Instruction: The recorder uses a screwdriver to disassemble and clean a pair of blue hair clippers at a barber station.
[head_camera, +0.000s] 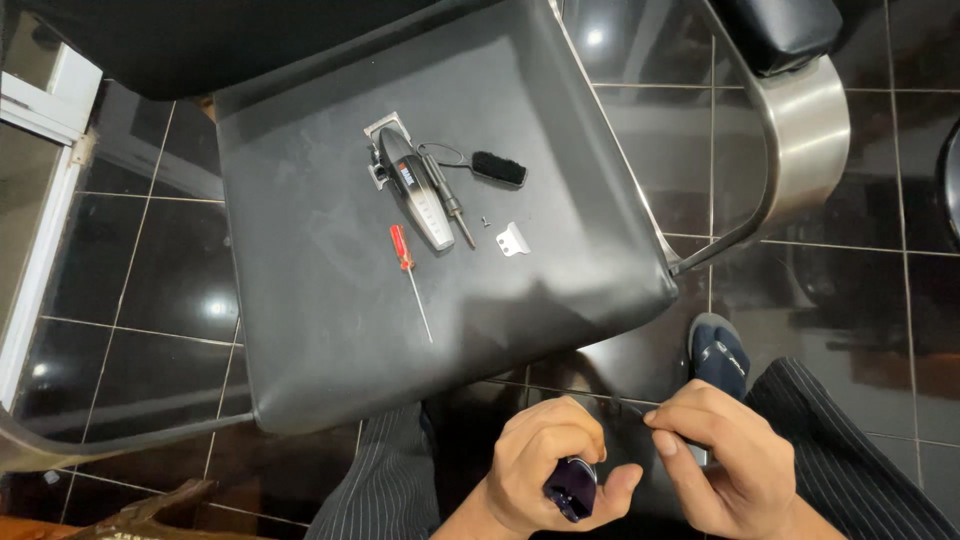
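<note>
Left hand (545, 470) grips dark object (570, 487), half hidden | right hand (720, 455) pinches thin tool (630, 408), indistinct

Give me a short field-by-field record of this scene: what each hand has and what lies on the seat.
Left hand: left hand wrapped around a small dark purple glossy object
Right hand: right hand, fingers pinched on something thin and dark, too small to identify
Surface: black padded chair seat
On seat: black hair clipper with metal blade; red-handled screwdriver; black-handled screwdriver; small black brush; small white plastic piece; two tiny dark screws
Floor: glossy black tiles
</note>
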